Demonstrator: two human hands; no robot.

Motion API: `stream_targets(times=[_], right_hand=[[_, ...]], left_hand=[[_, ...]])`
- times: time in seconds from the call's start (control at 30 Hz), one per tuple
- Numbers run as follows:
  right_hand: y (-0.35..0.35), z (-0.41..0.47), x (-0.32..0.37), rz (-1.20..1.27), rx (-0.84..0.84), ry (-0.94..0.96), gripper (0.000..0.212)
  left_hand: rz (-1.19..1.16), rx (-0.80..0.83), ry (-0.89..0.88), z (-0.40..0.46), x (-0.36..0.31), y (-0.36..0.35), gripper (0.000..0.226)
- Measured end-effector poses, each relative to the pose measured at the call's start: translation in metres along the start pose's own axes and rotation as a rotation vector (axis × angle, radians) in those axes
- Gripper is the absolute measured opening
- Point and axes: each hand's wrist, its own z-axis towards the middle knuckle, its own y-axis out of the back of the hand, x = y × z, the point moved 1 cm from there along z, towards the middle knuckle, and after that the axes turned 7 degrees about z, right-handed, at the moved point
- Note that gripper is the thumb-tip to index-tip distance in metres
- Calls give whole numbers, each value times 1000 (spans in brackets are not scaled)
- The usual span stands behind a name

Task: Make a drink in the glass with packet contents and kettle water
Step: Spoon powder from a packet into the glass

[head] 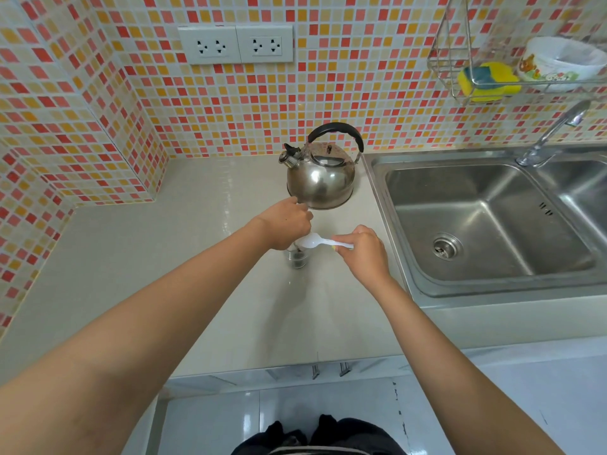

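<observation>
Head view: a clear glass (297,257) is seen upright on a pale grey countertop (203,257), partly hidden under the left hand (289,224); something dark lies in its bottom. The left hand is closed over the glass rim, fingers bunched together; whether anything is pinched in them cannot be told. A white plastic spoon (323,242) is held just above and beside the glass, its long axis nearly level and running left to right, bowl pointing left toward the left hand. Its handle is clamped in the fingers of the right hand (363,251). Behind the glass, a steel whistling kettle (320,177) stands on the counter, black handle arched over it, spout pointing left. To the right a stainless sink (492,224) with a tap (555,133) is set into the counter. The wall is covered in red, orange and cream mosaic tile (230,103), with 2 double sockets (236,44). A wire rack (492,70) holding a yellow sponge (489,81) and a bowl (558,62) hangs at upper right.
</observation>
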Motion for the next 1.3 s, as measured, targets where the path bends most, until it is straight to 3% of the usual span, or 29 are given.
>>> stream_targets(times=[0.57,0.77,0.87,1.03,1.3], right_hand=[[-2,1,-4,176,5,-61,20],[-3,2,-3,269,4,-72,20],[-3,3,2,288,3,-63,20],[0,8,14,211,-24,15,21],[4,6,30,72,-111,155,22]], left_hand=[[-120,-5,78,-3,6,0,22],[-469,-15,190,-9,9,-7,26],[-650,-60,262,-14,8,-10,21],[-808,-152,334,-24,9,-23,39],[-780,-324,326,-31,7,-39,47]])
